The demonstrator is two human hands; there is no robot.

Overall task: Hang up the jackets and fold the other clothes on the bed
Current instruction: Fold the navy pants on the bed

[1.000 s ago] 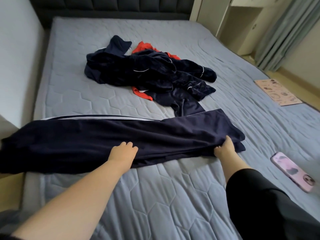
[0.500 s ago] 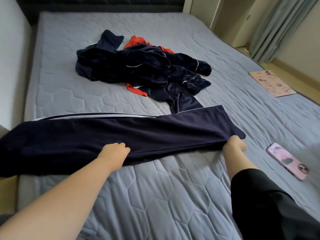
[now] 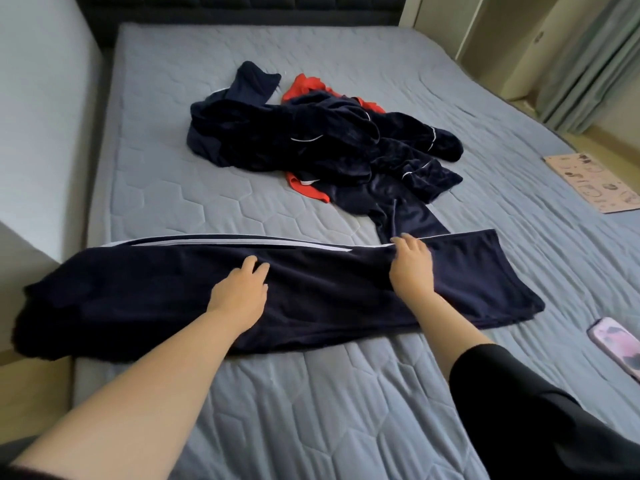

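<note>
Across the near part of the bed [image 3: 311,410], spread flat from side to side: navy trousers [image 3: 138,299], white stripe [image 3: 242,242] along the far edge, left end drooping past the bed's left side. Resting palm down near the middle of the cloth, left hand [image 3: 242,294], fingers straight and slightly apart, gripping nothing. Further toward the bed's right side, right hand [image 3: 412,268], also palm down, fingers loosely spread and stretched to the striped far edge, touching the cloth with no plain pinch. On that arm, a black sleeve [image 3: 519,410]; left forearm bare. At the middle of the bed, heaped: dark blue clothes [image 3: 311,143] with thin white piping, tangled with a red garment [image 3: 304,86]; one dark leg of the heap reaching down to the trousers' far edge, just by the right fingers. Near the bed's right side, close to the foot, a pink phone [image 3: 616,348]; further up that side, a pale pink printed sheet [image 3: 595,183]. Beyond the head of the bed, a dark padded headboard [image 3: 242,8].
</note>
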